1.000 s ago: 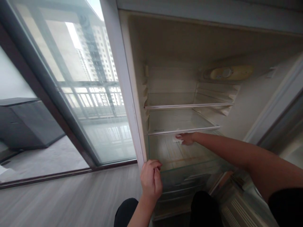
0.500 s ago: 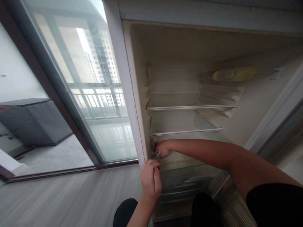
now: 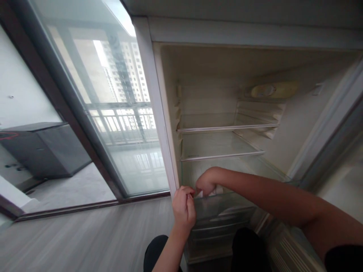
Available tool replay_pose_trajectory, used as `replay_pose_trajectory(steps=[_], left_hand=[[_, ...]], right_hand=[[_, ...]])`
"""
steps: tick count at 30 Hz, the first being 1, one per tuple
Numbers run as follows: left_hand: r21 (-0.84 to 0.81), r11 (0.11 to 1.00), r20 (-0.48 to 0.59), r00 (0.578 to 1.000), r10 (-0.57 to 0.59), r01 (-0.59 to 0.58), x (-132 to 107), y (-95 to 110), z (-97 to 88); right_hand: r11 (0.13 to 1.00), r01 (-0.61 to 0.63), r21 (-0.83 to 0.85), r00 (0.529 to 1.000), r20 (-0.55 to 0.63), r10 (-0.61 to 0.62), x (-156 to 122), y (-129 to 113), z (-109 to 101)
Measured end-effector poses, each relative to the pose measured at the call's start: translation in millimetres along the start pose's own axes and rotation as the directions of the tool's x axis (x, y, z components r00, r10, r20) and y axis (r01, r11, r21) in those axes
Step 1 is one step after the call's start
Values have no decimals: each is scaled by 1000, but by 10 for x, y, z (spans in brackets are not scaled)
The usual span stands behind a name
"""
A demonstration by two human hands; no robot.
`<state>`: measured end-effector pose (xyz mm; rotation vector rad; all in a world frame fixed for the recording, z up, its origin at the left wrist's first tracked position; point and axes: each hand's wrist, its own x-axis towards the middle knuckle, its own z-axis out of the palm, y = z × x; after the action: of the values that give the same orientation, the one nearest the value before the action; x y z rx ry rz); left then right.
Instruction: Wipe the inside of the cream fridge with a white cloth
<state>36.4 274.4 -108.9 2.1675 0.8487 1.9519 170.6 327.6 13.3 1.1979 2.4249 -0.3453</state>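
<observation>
An open, empty fridge point(image 3: 227, 68) stands before me with yellowed walls. My right hand point(image 3: 206, 183) is closed on a small white cloth point(image 3: 211, 192) and presses it on the front left corner of the lowest glass shelf point(image 3: 249, 170). My left hand point(image 3: 184, 207) is curled, gripping the front left edge of that same shelf beside the fridge's left wall. Above are two more glass shelves point(image 3: 221, 153). Clear drawers point(image 3: 221, 219) sit below the lowest shelf.
A sliding glass balcony door point(image 3: 107, 124) stands left of the fridge, with a railing and tall buildings beyond. A dark grey cabinet point(image 3: 42, 149) shows at far left. Grey wood floor point(image 3: 85, 238) runs below. The fridge door point(image 3: 334, 143) is open at right. My knees are at the bottom.
My right hand has drawn the cloth from the back middle of the lowest shelf to its left side, then forward to the front left corner. My left hand has stayed on the shelf edge.
</observation>
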Motion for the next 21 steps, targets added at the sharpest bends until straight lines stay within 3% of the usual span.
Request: replay_pose_trajectory(steps=[1,3,4,5,6,7,9,10,11,12,13,16,17,19,21], left_hand=[[-1,1000,-2,1000,1,-1,2,4,-1],[2,1000,-8,1000,4,-4,8,15,-2],[6,1000,-8,1000,5,-5,12,20,-3],[10,1000,-6,1000,6,-6,16,25,-4],[13,1000,-6,1000,8,-8,21,29,-7],[14,1000,-7,1000,10,-10,24,32,-10],[9,1000,-8,1000,12,-12,30,31,-16],[2,1000,-5,1000,12,-12,31,29,-17],[-5,1000,-2,1000,10,-10,32,25,-17],[-11,1000,2,1000,10,-10,31,21,-15],[-13,1000,3,1000,14,-14,31,19,-12],[20,999,-20,999,43,-42,26,15,-2],[41,998,-32,998,54,-52,24,11,-2],[103,991,-60,994,92,-86,22,-12,-12],[187,966,-80,977,198,-181,19,-64,-32]], right_hand=[[997,-64,-50,998,-6,64,-154,34,-65],[986,-165,-21,958,-242,155,-491,91,-75],[987,-154,50,897,-412,161,-658,108,-3],[987,-89,132,790,-594,150,-815,115,122],[972,-12,236,639,-746,188,-956,115,293],[940,61,337,437,-855,278,-1075,110,500],[884,94,457,-7,-888,460,-1243,107,960],[865,42,500,-163,-851,500,-1291,117,1184],[866,-31,498,-255,-842,475,-1318,137,1386],[890,-107,443,-253,-878,407,-1326,165,1561],[917,-172,360,-213,-922,322,-1320,198,1704],[969,-237,76,3,-997,78,-1239,292,1960],[971,-237,29,40,-998,40,-1198,312,2002],[969,-245,31,28,-999,39,-1106,329,2047],[965,-250,75,-44,-997,66,-1013,324,2061]])
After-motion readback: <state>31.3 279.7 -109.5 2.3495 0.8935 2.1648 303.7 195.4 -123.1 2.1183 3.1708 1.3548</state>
